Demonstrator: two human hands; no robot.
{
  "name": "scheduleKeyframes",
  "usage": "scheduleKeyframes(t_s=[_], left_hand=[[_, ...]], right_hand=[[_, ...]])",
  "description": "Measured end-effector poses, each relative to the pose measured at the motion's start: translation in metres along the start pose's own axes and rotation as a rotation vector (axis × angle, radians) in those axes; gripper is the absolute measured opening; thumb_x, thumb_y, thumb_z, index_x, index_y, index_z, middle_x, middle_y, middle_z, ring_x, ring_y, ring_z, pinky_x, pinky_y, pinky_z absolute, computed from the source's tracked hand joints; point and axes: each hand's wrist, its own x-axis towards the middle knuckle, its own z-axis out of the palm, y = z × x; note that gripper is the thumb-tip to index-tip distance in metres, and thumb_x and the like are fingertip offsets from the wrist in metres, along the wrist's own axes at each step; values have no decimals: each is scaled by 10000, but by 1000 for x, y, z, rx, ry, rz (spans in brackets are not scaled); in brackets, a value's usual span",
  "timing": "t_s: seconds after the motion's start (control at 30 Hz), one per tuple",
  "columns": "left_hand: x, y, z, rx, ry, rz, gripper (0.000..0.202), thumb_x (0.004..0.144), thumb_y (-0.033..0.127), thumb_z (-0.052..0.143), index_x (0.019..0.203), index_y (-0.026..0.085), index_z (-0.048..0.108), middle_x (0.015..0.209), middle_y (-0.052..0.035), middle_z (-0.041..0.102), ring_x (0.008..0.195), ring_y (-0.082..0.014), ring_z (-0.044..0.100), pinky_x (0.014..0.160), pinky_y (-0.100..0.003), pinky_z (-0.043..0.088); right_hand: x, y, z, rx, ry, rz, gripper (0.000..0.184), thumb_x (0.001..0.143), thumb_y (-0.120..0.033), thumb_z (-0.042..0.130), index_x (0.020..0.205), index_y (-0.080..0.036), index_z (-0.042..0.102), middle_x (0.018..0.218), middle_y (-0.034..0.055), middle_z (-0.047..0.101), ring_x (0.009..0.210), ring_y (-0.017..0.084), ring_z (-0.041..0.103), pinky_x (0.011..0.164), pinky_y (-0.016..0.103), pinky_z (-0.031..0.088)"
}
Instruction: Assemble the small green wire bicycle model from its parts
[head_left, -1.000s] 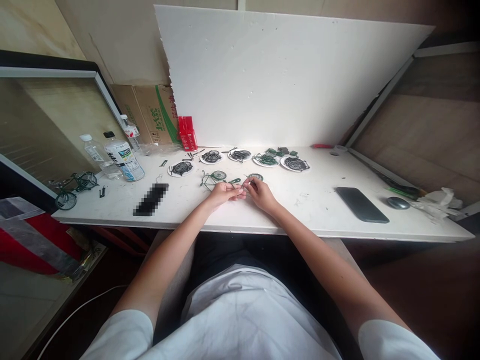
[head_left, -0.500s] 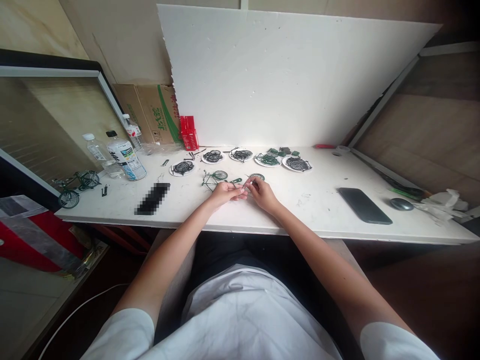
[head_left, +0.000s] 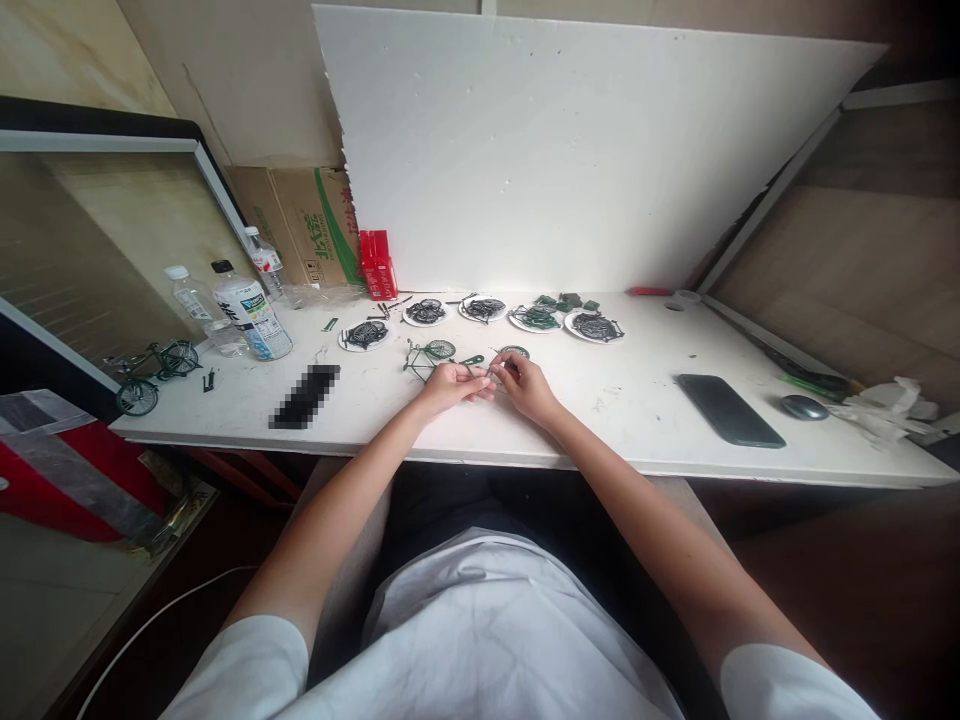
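My left hand point(head_left: 452, 388) and my right hand point(head_left: 523, 383) meet fingertip to fingertip over the near middle of the table. Both are closed in a pinch around a small, thin dark part, too small to name and mostly covered by the fingers. Just beyond my left hand lies a green miniature bicycle frame point(head_left: 415, 362) with a spoked wheel point(head_left: 440, 349) at its upper side. Between the hands, a small green piece point(head_left: 471, 360) rests on the white table point(head_left: 637, 400). Behind my right fingers another small wheel point(head_left: 514, 352) is partly hidden.
Along the back stand several white plates of bicycle parts, such as the plate of green frames point(head_left: 535, 318). An assembled miniature bicycle point(head_left: 157, 375) stands at the left, near bottles point(head_left: 255, 315). A phone point(head_left: 730, 410) and a mouse point(head_left: 804, 407) lie right. A white board point(head_left: 585, 150) leans behind.
Both hands stay in nearly the same place, still pinched together. Only the fingers shift very slightly; the things on the table have not moved.
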Motion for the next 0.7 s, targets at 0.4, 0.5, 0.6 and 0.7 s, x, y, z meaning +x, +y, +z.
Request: scheduleKeyframes(t_s=[0.4,0.5,0.6,0.7], left_hand=[[-2,4,1,-20,10,17,609,753,578,939,1120,111,801,1118,-210,827,889,-256,822,731,-299,542],[-2,4,1,-25,-1,13,629,744,590,942,1127,111,801,1120,-209,827,893,-256,823,749,-306,560],[-2,3,1,-24,-10,18,642,749,596,939,1147,113,800,1127,-209,826,897,-255,824,753,-307,567],[-2,4,1,-13,-18,26,641,759,602,930,1153,114,800,1134,-208,825,898,-253,825,751,-303,567]], right_hand=[[-1,-6,-1,-6,3,-1,356,1039,-568,574,1040,-218,637,835,59,651,643,184,466,636,346,409],[-1,-6,0,3,3,0,351,1038,-563,575,1042,-216,631,875,70,672,653,184,485,640,347,413],[-1,-5,0,9,2,-6,334,1039,-547,576,1040,-216,625,846,61,658,647,184,478,640,347,405],[-1,-5,0,0,3,-17,328,1041,-539,573,1044,-216,628,812,54,638,658,192,483,641,350,402]])
